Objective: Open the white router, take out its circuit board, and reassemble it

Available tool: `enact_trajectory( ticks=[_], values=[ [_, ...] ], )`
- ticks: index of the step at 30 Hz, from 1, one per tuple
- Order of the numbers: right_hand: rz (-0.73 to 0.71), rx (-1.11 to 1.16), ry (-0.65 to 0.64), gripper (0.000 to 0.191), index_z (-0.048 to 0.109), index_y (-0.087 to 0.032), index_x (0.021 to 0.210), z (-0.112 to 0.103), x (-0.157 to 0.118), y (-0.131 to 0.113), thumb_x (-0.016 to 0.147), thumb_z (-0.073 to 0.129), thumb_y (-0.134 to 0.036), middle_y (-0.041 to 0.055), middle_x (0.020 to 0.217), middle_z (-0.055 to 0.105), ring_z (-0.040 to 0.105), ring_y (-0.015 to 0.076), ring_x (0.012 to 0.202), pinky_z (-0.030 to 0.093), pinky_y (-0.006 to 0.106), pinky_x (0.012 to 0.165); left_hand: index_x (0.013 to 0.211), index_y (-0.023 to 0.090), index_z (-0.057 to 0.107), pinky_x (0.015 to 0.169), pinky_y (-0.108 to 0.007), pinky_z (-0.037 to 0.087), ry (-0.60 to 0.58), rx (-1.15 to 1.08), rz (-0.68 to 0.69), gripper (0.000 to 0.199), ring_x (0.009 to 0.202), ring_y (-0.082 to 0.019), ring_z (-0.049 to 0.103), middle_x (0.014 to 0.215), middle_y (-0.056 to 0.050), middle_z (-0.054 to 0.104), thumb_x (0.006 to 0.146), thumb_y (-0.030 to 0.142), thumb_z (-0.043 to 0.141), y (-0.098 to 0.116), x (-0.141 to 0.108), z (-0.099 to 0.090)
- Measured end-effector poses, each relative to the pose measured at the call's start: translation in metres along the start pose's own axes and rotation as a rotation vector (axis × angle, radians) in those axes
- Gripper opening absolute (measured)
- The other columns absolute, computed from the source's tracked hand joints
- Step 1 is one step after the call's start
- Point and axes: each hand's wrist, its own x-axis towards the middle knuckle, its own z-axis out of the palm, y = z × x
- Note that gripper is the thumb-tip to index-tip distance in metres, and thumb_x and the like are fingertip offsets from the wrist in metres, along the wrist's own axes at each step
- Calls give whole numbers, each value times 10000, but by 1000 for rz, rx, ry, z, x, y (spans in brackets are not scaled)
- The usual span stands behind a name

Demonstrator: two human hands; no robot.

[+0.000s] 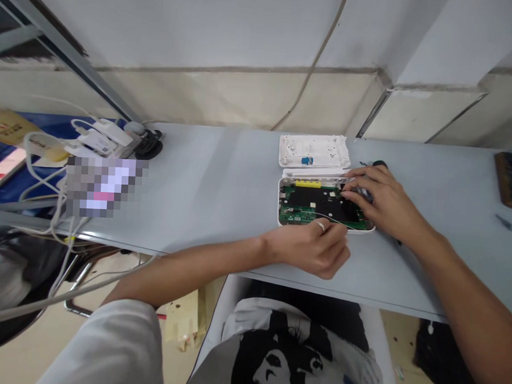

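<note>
An opened white plastic casing (280,200) lies on the table with a green circuit board (299,217) inside, mostly covered by a black plate (300,197). A yellow port block (308,184) sits along the board's far edge. My left hand (315,248), with a ring on one finger, is closed at the casing's near edge; its fingertips are hidden. A thin white wire (323,215) crosses the board just above it. My right hand (383,200) reaches over the board's right end, fingers pinched together by a dark part. What they hold is unclear.
Behind the casing lies a white cover (315,152) with a blue piece (307,161) in it. White adapters (101,140) and tangled cables (60,206) crowd the table's left end, beside a blurred-out patch. A dark brown object (511,180) sits at far right. The wall rises behind.
</note>
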Motion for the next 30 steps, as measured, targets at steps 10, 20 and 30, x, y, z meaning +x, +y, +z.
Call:
enact_trajectory(
  ticks=[10, 20, 30],
  values=[
    [-1, 5, -16, 197, 694, -231, 962, 1, 6, -4, 1031, 555, -351, 107, 1226, 689, 602, 317, 1102, 507, 554, 988, 753, 186, 666, 604, -299, 393, -43, -445, -542, 322, 643, -138, 577, 662, -6, 656, 1033, 292, 548, -67, -38, -14],
    [-22, -37, -31, 180, 625, -213, 963, 2, 9, -12, 1068, 495, -280, 101, 1206, 671, 590, 279, 1095, 532, 500, 951, 754, 193, 615, 610, -277, 328, -492, -653, -575, 207, 660, -124, 572, 743, 20, 665, 947, 258, 657, -88, -52, -35],
    [-81, -58, -37, 137, 589, -205, 975, 5, 15, -10, 1068, 490, -215, 81, 1124, 669, 574, 229, 980, 541, 430, 874, 662, 183, 537, 578, -302, 282, -417, -501, -457, 221, 651, -144, 563, 667, 3, 644, 861, 152, 628, -66, -40, -28]
  ],
)
